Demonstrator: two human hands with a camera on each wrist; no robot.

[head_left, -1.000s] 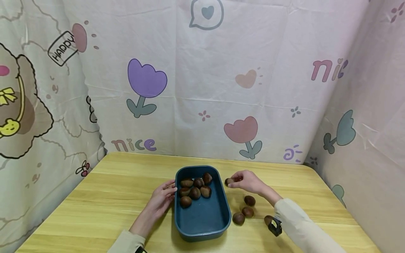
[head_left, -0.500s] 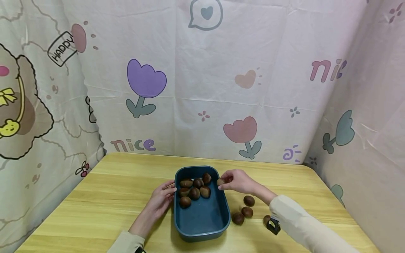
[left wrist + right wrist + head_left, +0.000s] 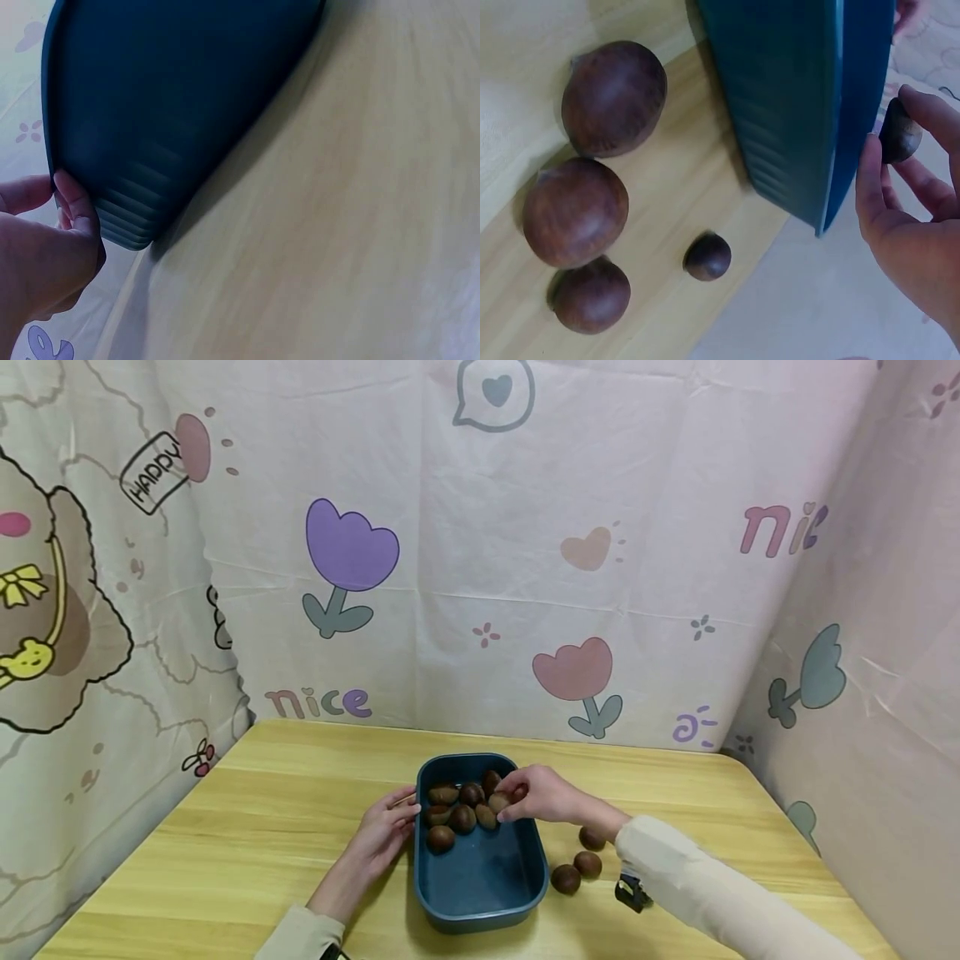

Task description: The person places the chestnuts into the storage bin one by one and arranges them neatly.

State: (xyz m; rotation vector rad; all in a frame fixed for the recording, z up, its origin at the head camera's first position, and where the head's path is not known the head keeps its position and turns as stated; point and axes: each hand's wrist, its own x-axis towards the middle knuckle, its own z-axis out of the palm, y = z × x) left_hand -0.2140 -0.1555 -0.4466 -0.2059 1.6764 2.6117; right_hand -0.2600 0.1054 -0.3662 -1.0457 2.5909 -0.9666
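"Two hands: what do they hold?"

"The right hand (image 3: pixel 544 797) pinches one chestnut (image 3: pixel 901 133) over the blue tray (image 3: pixel 480 881); the left hand (image 3: pixel 382 833) pinches its rim."

"And around?"

"More chestnuts (image 3: pixel 462 818) inside; four loose nuts (image 3: pixel 576 212) (right-wrist view) on the wooden table (image 3: pixel 322 764)."

Right fingers (image 3: pixel 932 117) pinch while left fingers (image 3: pixel 399 794) grip.

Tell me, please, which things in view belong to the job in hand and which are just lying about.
In use:
- chestnut, pinched by right hand
- blue box, touched by left hand
- chestnuts inside it
- likely, loose chestnuts beside it

Just around:
- wooden table, as support
- printed cloth
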